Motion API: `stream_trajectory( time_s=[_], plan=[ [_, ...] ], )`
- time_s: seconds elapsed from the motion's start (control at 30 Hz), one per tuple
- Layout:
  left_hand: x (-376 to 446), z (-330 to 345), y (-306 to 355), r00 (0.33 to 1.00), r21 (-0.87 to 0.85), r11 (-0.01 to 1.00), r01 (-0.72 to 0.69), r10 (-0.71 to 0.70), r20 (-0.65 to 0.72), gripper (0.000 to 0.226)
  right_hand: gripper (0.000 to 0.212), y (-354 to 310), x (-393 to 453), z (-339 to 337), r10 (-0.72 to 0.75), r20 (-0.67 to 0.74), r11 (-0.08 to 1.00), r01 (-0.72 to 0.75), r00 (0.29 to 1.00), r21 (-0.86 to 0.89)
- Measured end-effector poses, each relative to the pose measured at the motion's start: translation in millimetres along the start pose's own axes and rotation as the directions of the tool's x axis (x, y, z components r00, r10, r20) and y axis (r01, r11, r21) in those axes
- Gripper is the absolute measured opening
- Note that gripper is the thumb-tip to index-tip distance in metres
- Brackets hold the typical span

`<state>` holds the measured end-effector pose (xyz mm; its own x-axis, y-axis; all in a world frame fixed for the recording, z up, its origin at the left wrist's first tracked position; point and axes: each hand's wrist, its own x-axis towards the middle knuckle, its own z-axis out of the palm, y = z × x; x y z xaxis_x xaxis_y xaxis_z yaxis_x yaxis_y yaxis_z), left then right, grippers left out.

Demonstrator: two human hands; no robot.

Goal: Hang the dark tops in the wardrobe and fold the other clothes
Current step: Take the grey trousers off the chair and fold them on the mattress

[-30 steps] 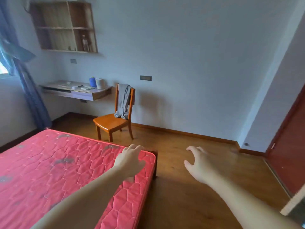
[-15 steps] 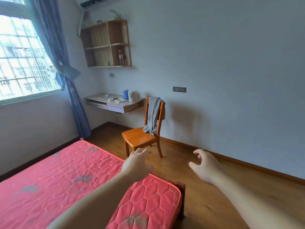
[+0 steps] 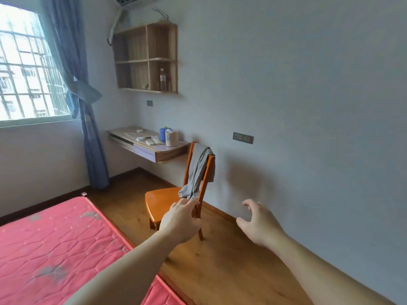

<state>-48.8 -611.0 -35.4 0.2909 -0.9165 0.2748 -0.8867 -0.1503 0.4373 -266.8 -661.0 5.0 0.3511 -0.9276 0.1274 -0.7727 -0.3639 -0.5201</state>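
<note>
Your left hand (image 3: 179, 221) and right hand (image 3: 259, 223) reach out, grips released, holding nothing, toward grey trousers (image 3: 196, 172) draped over a chair (image 3: 163, 201).

There was one wooden chair (image 3: 163, 200) with one grey garment (image 3: 197, 172) draped over its back, one red mattress (image 3: 55, 238), one wall shelf (image 3: 146, 59) holding one bottle (image 3: 162, 79), one counter (image 3: 152, 145) carrying two containers (one blue (image 3: 163, 133), one pale (image 3: 171, 138)), and one curtain (image 3: 88, 119).
</note>
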Motion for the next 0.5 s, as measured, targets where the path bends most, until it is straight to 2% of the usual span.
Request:
stream_trajectory(
  time_s=[0.17, 0.33, 0.5],
  plan=[
    [124, 49, 3, 0.998, -0.003, 1.000, -0.005, 0.005, -0.058, 0.053, 0.054, 22, 119, -5, -0.053, -0.011, 0.993, 0.051, 0.999, -0.106],
    [227, 69, 6, 0.996, 0.047, 0.999, -0.015, 0.019, -0.086, 0.053, 0.055, 41, 224, -24, -0.129, -0.011, 0.970, 0.124, 0.992, -0.211],
    [322, 100, -4, 0.994, 0.088, 0.995, 0.048, -0.039, -0.097, 0.051, 0.055, 79, 341, -20, -0.137, 0.022, 0.976, 0.139, 0.990, -0.169]
  ],
)
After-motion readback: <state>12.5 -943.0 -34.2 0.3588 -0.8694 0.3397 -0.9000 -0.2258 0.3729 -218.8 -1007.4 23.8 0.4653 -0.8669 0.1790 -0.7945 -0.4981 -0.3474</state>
